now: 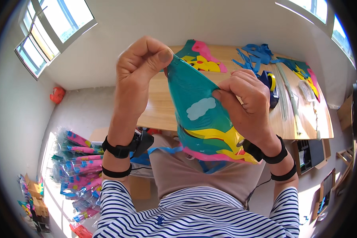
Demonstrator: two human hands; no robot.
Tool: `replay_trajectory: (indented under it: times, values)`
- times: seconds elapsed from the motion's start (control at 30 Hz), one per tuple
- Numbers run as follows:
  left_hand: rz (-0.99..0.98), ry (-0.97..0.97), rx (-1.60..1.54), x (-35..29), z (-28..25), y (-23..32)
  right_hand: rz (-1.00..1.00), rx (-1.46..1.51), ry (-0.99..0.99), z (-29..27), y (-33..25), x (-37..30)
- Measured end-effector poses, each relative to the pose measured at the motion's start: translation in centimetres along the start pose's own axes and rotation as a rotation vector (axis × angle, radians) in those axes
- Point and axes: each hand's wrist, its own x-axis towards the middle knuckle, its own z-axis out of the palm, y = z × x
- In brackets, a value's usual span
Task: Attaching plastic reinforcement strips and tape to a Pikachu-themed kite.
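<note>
Raised in front of me is a teal kite sheet (pixel 194 99), thin and shiny, printed with a pale cloud and a yellow cartoon figure above a pink lower edge. My left hand (pixel 141 63) pinches its upper corner between thumb and fingers. Farther down the slanting right edge, my right hand (pixel 246 99) grips the sheet with its thumb in front. Between the two hands that edge is drawn fairly straight. The lower part hangs over my lap, where a blue ribbon (pixel 162 149) shows beside it.
Across the wooden table (pixel 156 107) lie another printed sheet (pixel 200 57), blue ribbons (pixel 258 53), a tape dispenser (pixel 270 89), thin rods (pixel 282 93) and a clear plastic box (pixel 306 91). Many wrapped pink and blue packages (pixel 81 166) are piled at left. An open carton (pixel 311 154) stands at right.
</note>
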Motion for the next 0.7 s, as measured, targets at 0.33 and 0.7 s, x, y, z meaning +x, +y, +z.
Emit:
replay_trajectory:
  times: [0.33, 0.7]
  values:
    - [-0.138, 0.041, -0.081, -1.6, -1.1, -0.6, 0.013, -0.011, -0.141, 1.0, 0.0, 1.2]
    - [-0.093, 0.117, -0.081, -2.4, -2.0, -1.4, 0.003, -0.028, -0.227, 1.3, -0.1, 1.6]
